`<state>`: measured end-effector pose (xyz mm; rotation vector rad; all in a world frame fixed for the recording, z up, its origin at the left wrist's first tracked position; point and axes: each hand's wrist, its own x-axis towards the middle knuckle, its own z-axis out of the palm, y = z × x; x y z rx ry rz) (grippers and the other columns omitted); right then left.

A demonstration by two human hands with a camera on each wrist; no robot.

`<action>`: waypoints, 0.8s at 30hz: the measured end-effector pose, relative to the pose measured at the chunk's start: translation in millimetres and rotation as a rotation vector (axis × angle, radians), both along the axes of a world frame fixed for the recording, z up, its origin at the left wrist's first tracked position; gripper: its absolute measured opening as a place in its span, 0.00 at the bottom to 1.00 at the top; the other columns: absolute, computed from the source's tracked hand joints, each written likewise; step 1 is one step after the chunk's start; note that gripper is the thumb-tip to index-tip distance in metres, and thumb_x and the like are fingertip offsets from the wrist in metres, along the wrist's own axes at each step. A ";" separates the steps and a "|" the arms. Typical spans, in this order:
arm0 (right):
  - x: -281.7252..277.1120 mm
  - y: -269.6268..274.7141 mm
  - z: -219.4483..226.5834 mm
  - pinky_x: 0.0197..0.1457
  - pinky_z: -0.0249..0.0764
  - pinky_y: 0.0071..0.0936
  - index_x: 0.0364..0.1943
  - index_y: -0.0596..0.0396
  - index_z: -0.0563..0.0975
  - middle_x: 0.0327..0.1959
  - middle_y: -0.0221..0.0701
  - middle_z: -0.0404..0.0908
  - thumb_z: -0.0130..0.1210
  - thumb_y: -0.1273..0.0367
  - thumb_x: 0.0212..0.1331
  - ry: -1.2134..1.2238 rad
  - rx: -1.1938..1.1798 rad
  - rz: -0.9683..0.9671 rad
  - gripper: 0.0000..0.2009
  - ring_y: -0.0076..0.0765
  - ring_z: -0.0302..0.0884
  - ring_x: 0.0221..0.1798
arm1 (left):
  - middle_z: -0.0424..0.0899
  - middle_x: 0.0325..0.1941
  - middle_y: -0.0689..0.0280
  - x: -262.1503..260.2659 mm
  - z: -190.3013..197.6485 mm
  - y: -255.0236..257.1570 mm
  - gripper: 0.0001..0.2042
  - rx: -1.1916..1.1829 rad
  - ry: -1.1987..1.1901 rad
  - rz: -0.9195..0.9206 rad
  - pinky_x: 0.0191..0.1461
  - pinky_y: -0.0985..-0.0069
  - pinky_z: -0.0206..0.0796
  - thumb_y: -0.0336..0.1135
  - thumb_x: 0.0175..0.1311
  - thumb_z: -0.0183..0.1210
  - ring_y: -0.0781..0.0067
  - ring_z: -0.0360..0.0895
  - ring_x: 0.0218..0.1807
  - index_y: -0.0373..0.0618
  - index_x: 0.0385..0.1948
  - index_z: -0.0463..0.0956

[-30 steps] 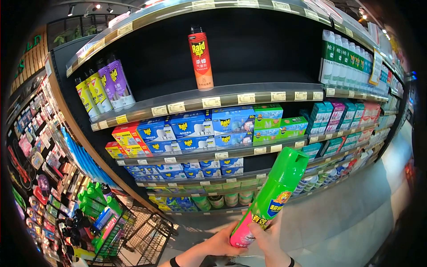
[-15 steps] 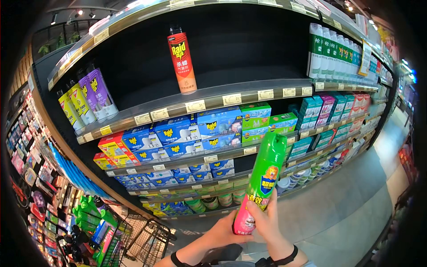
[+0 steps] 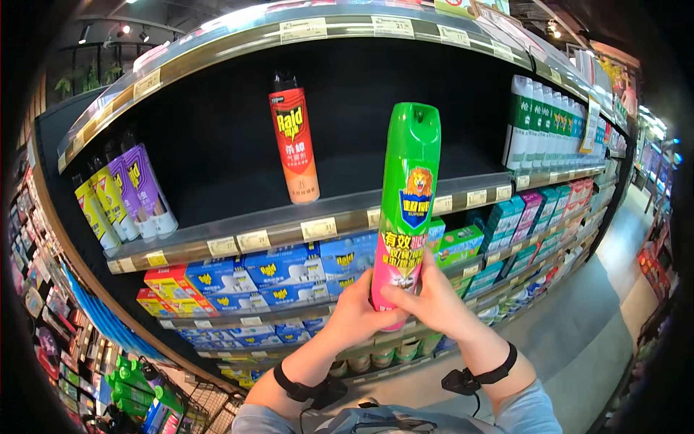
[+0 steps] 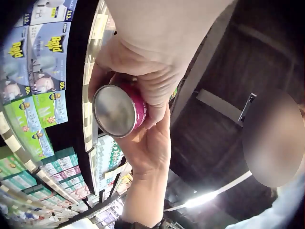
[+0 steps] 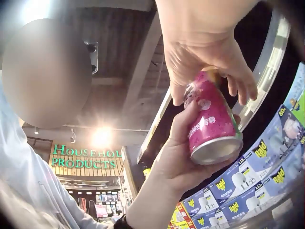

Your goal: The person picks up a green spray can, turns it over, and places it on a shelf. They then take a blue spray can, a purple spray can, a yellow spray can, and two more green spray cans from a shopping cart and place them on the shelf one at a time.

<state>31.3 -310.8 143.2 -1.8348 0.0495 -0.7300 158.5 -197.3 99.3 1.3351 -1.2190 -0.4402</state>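
A green and pink aerosol spray can [image 3: 410, 173] with a lion label stands almost upright in front of me, its green cap on top. At its pink lower end, my left hand [image 3: 358, 312] grips it from the left, close to the base. My right hand [image 3: 435, 298] holds the other side a little higher, thumb across the front. From below, the left wrist view shows the can's round metal bottom [image 4: 114, 112] beside the left thumb. In the right wrist view the pink lower part [image 5: 214, 121] sits between both hands.
A lone red Raid can [image 3: 294, 145] stands on the upper shelf, with yellow and purple cans [image 3: 148, 188] to its left and white-green cans [image 3: 538, 123] at right. Boxes [image 3: 285, 271] fill the shelf below. A cart [image 3: 210, 405] with goods is at lower left.
Both hands have lifted the spray can and turned it more upright, its label now facing me. It has gone from before the lower shelves to overlapping the upper shelf.
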 end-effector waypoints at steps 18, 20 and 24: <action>143.9 -118.0 73.4 0.70 0.62 0.36 0.70 0.55 0.56 0.64 0.43 0.69 0.67 0.71 0.54 -0.330 -0.380 -0.058 0.40 0.42 0.66 0.69 | 0.77 0.51 0.55 137.4 107.2 -126.4 0.25 -0.248 -0.627 0.404 0.60 0.60 0.67 0.29 0.46 0.70 0.48 0.71 0.58 0.43 0.50 0.73; 152.8 -128.1 68.7 0.69 0.64 0.36 0.70 0.56 0.55 0.63 0.43 0.71 0.67 0.68 0.56 -0.301 -0.393 -0.066 0.40 0.42 0.68 0.67 | 0.76 0.52 0.53 139.8 101.0 -127.1 0.27 -0.230 -0.680 0.418 0.59 0.61 0.68 0.31 0.47 0.71 0.49 0.71 0.57 0.42 0.52 0.73; 165.6 -140.6 62.9 0.67 0.67 0.36 0.70 0.60 0.53 0.61 0.46 0.72 0.66 0.64 0.58 -0.289 -0.362 -0.039 0.40 0.43 0.71 0.65 | 0.75 0.52 0.50 141.3 95.0 -127.8 0.29 -0.089 -0.541 0.449 0.59 0.61 0.68 0.36 0.49 0.72 0.51 0.74 0.56 0.40 0.53 0.71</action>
